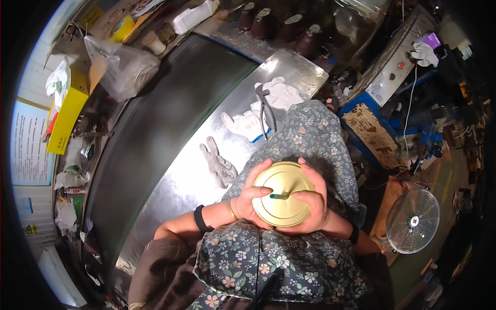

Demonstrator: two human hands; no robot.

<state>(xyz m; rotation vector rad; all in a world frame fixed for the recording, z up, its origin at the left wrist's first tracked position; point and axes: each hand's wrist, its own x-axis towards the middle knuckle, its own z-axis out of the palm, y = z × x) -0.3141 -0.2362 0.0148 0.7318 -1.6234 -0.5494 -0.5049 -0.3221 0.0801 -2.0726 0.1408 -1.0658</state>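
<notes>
A round gold metal lid or tin [283, 194] sits between both hands over my lap. My left hand [252, 199] wraps its left edge, with the thumb and a green-painted nail lying on its face. My right hand [314, 199] cups the right edge, thumb also on top. A small dark green piece lies at the middle of the gold disc between the thumbs. A floral apron [305, 134] covers my lap under the hands. A black band circles each wrist.
A shiny metal table [206, 170] lies to the left, with several white work gloves [219, 165] and dark pliers [266, 106] on it. A dark conveyor belt [155, 124] runs beside it. A floor fan [413, 221] stands at the right. Brown jars [281, 23] line the back.
</notes>
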